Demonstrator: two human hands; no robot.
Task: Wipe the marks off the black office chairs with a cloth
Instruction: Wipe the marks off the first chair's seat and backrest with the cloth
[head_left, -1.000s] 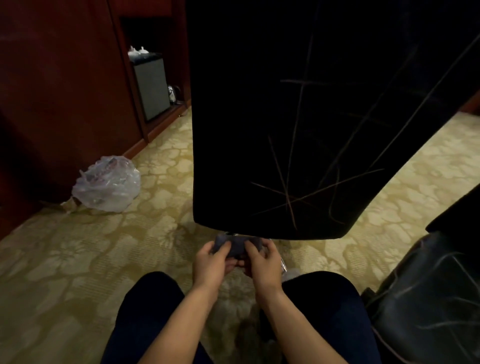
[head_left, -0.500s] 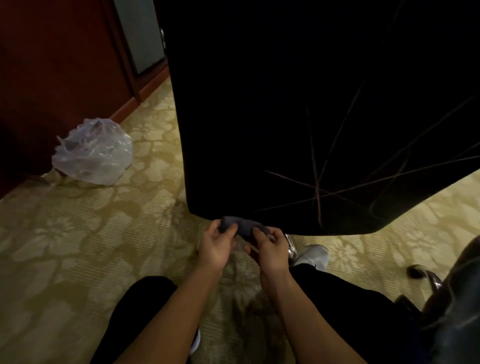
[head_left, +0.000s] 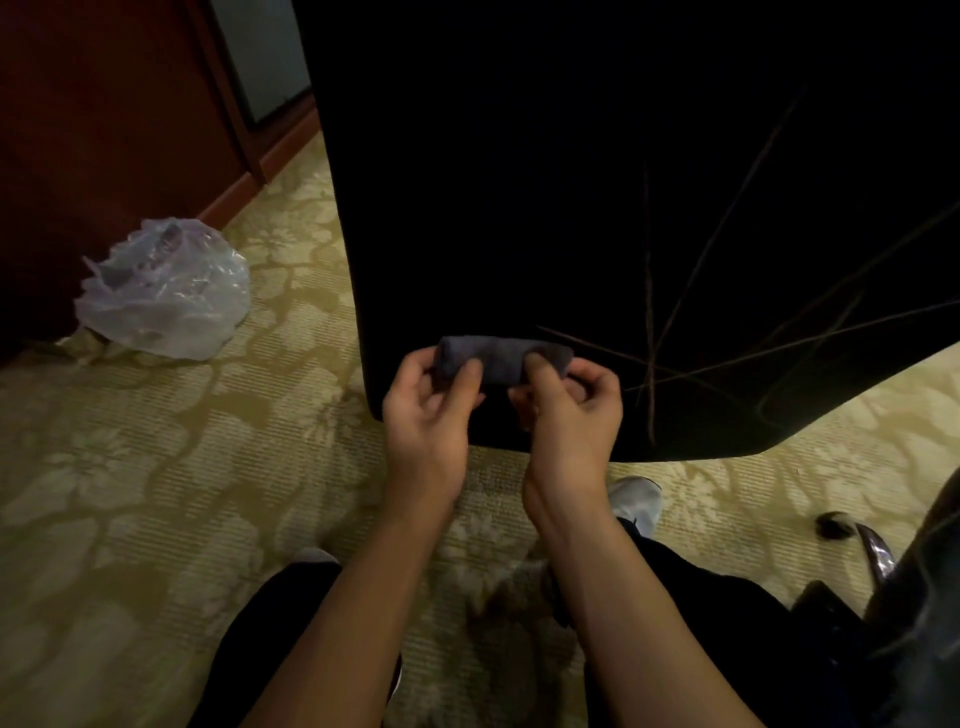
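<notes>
The back of a black office chair (head_left: 545, 182) fills the upper middle and right of the view. Thin pale scratch-like marks (head_left: 649, 338) cross its lower right part. A small dark grey cloth (head_left: 501, 356), folded into a short roll, is held in front of the chair back's lower edge. My left hand (head_left: 428, 410) pinches its left end and my right hand (head_left: 569, 410) pinches its right end, thumbs on top.
A crumpled clear plastic bag (head_left: 163, 296) lies on the patterned carpet at left, against a dark red wooden cabinet (head_left: 104, 104). Another black chair (head_left: 919, 623) with a chrome leg and caster (head_left: 836, 525) stands at lower right. My legs and a pale shoe (head_left: 636, 501) are below.
The view has shifted closer to the chair back. Both hands have lifted the cloth from below the chair's edge up in front of it, holding it spread as a longer roll.
</notes>
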